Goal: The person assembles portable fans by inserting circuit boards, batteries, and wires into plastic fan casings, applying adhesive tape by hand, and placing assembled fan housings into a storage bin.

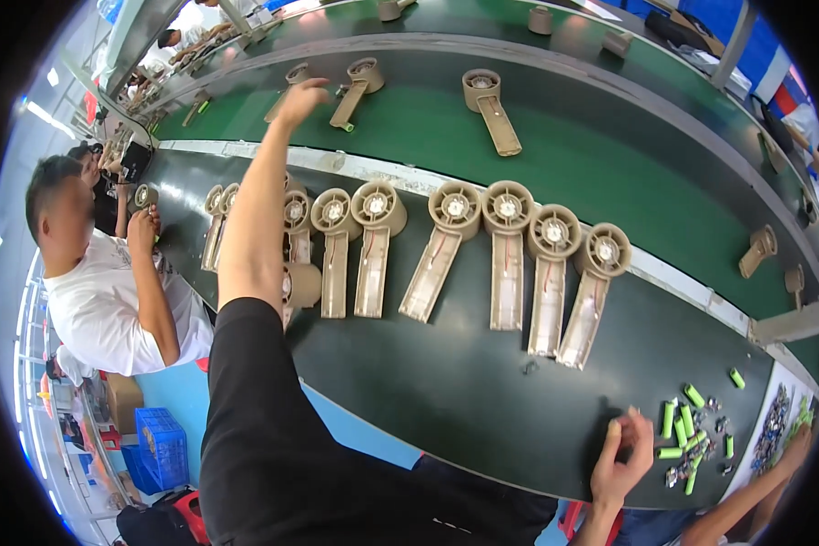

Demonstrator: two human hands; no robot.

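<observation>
My left hand (302,102) is stretched far out over the green conveyor belt (419,109), fingers extended and nothing visible in them. Close to it on the belt lie a beige fan housing (361,82) with a round head and another one (298,73) partly hidden behind the hand. Above the dark table my right hand (624,455) is loosely curled, with a gap between thumb and fingers and no object showing. Right of it are several green cylindrical batteries (682,423) with small parts. Several beige handheld-fan housings (508,259) stand in a row, open handles toward me, wires showing.
A pale ledge (409,177) divides the table from the belt, which carries another fan housing (491,109). At left sits a co-worker (123,273) in a white shirt. Another person's arm (746,491) reaches in at lower right beside a white sheet (764,428) with small parts.
</observation>
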